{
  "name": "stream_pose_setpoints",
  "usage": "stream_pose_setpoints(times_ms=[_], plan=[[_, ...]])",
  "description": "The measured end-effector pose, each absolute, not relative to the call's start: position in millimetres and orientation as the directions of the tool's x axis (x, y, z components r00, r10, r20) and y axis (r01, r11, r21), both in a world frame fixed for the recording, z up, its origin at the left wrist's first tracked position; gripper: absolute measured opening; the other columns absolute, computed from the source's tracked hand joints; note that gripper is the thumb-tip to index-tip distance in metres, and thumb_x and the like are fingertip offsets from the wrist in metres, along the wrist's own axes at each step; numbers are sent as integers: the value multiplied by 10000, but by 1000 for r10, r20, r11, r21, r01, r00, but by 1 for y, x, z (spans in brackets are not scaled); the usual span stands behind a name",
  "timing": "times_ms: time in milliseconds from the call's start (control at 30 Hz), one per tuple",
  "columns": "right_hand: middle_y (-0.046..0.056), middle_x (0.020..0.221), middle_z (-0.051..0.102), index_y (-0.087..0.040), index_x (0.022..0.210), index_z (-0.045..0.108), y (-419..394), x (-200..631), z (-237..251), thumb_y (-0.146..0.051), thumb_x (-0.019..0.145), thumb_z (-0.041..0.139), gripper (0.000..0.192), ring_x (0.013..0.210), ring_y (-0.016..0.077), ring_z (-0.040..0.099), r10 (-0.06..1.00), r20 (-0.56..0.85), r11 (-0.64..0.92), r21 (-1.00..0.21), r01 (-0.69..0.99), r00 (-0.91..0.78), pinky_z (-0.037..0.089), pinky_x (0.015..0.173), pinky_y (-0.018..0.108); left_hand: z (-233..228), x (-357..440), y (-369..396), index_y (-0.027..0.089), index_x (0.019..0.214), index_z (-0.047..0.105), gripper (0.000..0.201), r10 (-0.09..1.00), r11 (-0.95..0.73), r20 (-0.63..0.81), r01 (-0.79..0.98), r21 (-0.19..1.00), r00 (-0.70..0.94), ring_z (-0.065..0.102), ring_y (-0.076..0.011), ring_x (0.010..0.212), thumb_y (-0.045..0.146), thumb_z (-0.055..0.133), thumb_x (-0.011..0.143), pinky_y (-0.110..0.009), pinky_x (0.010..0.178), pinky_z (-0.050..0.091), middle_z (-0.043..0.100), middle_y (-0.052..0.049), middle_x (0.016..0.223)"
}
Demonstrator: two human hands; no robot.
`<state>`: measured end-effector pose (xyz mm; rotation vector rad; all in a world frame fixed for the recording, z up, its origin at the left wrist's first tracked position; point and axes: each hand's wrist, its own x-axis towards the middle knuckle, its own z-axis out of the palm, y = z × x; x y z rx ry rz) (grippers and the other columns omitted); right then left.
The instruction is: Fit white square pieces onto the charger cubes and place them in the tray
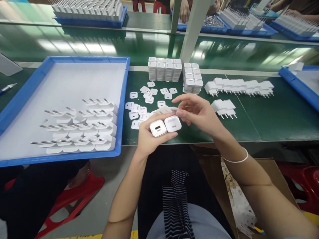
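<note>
My left hand (147, 139) is wrapped round two white charger plugs held side by side, their port faces towards me. The left charger (158, 128) shows a wide dark slot and a small one; the right charger (172, 124) has one small slot. Along their upper side lie pale printed pieces (163, 110), partly hidden. Close by on the right is my right hand (196, 111), its index finger raised apart from the thumb, whose tip is at the right charger's upper edge. Small white printed face plates (149, 100) lie scattered behind on the green bench (269, 116).
A blue-rimmed tray (125, 89) on the left holds rows of white chargers (82, 134), prongs up. Stacked face plates (164, 69) stand at the back. More chargers (239, 87) lie on the right. Beyond a partition, other people's hands (184, 11) and trays show.
</note>
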<state>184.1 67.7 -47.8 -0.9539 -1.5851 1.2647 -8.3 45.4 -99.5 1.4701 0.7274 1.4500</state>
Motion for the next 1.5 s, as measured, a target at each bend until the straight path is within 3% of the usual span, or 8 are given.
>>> stream_pose_setpoints(times_ms=[167,333,500,633,900,1000,1133,1500], plan=[[-15,715,673,-206,886,754,80,183,-44,-409,792,846,243,531,111,586,915,170,199,-979,44,-366,512,468,267,-104,-13,48,255,1050,812,485,928,-263,326,-305,915,178,728,-195,810,318,961,593,-293,696,615,797,-54,950],[-4,733,715,-213,934,786,77,187,-47,-359,849,798,170,546,123,617,938,295,325,-931,165,-182,524,478,277,-105,-10,48,269,1092,795,477,940,-220,292,-342,914,176,748,-232,938,251,937,638,-336,794,632,794,-62,1066],[8,766,712,-249,1053,725,61,196,-27,-391,955,684,178,575,136,643,936,318,351,-883,312,-155,506,484,280,-101,-3,47,267,1107,788,445,921,-375,385,-127,918,68,725,-217,964,216,908,681,-342,859,602,772,-57,1045],[-8,711,678,-257,1059,699,42,194,-12,-352,967,670,136,526,123,587,934,268,336,-882,331,-234,472,478,277,-101,2,45,273,1137,770,442,873,-487,487,12,873,37,714,-233,1013,194,880,716,-380,895,593,758,-59,1085],[-44,609,618,-201,987,699,34,169,-14,-241,963,654,64,551,107,569,865,143,335,-879,340,-481,438,550,252,-102,4,44,257,1060,774,263,837,-544,537,41,838,106,703,-240,1035,225,813,801,-381,878,586,749,-51,1125],[-38,643,628,-202,994,714,38,165,-16,-223,954,662,69,589,106,571,863,153,348,-870,348,-482,422,559,249,-101,5,43,238,973,775,181,835,-546,538,55,836,113,704,-226,986,181,793,802,-360,844,583,751,-38,1074],[-14,738,677,-210,993,722,40,165,-16,-237,940,681,72,626,112,586,874,145,332,-875,353,-465,407,540,247,-102,5,43,242,1002,756,244,824,-563,555,51,825,114,706,-215,990,146,800,782,-346,854,577,749,-26,1090],[-23,720,657,-180,994,726,42,165,-15,-223,944,682,79,565,79,556,859,111,273,-925,264,-499,400,511,226,-106,5,45,231,1026,757,314,827,-557,552,23,830,108,704,-223,1031,105,811,743,-348,883,576,747,-36,1143]])
